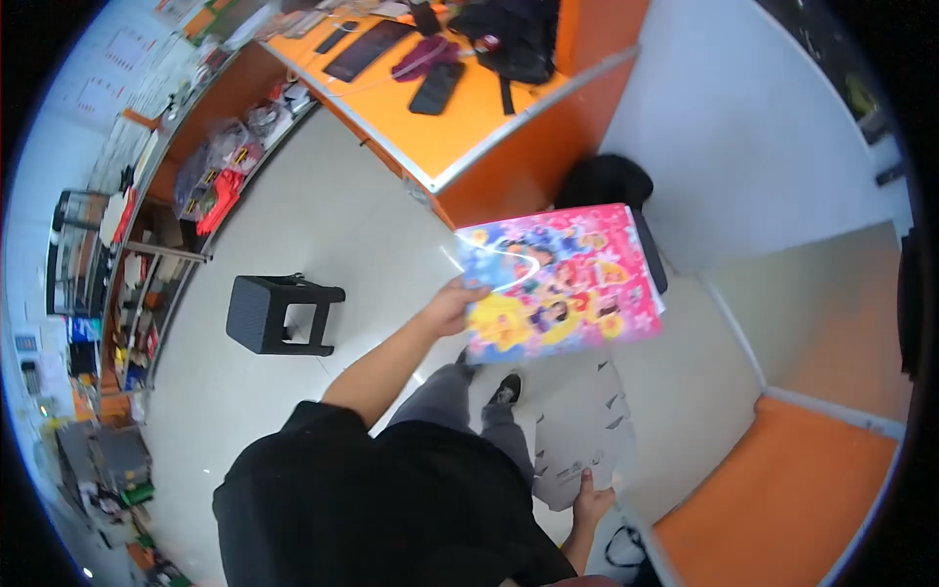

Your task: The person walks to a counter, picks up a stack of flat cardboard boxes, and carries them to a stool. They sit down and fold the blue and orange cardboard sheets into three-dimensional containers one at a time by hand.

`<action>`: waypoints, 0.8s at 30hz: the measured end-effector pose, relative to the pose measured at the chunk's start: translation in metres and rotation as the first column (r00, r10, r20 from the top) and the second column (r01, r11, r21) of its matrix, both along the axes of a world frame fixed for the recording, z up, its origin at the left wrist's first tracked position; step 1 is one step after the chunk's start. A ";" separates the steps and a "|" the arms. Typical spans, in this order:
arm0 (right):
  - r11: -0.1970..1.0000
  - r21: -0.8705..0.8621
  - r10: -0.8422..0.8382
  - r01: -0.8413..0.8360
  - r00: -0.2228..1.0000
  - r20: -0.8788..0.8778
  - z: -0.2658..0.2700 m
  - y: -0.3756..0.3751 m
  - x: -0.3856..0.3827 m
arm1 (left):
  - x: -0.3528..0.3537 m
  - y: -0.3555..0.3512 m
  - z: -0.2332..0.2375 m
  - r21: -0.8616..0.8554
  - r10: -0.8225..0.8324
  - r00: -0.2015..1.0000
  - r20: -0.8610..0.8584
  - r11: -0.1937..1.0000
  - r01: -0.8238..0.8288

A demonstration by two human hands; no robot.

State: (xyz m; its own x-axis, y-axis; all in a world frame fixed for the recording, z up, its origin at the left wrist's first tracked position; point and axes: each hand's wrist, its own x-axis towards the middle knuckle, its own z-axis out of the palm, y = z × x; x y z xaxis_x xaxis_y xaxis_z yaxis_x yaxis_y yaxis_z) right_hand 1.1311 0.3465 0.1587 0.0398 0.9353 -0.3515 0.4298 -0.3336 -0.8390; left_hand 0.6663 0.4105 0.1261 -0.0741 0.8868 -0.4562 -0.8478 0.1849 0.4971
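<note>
My left hand (454,305) grips the left edge of a colourful pink, blue and yellow folder (562,284) with cartoon figures on its cover. The folder is held out in front of me, near the corner of the orange desk, and white sheet edges show at its right side. Lower down, my right hand (591,504) is closed on the bottom end of a pale grey printed bag (582,430), its thumb lying on top. The bag hangs beside my leg, and its upper end passes behind the folder.
An orange desk (421,147) holds a phone (437,88), a tablet (369,51) and a black bag (509,39). A black stool (284,315) stands on the floor at left, near crowded shelves (201,166). Behind the folder is a black chair (608,181); an orange surface (773,499) lies lower right.
</note>
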 end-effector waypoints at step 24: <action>0.567 -0.380 0.805 -0.731 0.392 0.446 -0.016 0.192 0.063 | 0.028 -0.269 -0.094 -0.146 0.959 0.260 -0.116 0.242 -0.959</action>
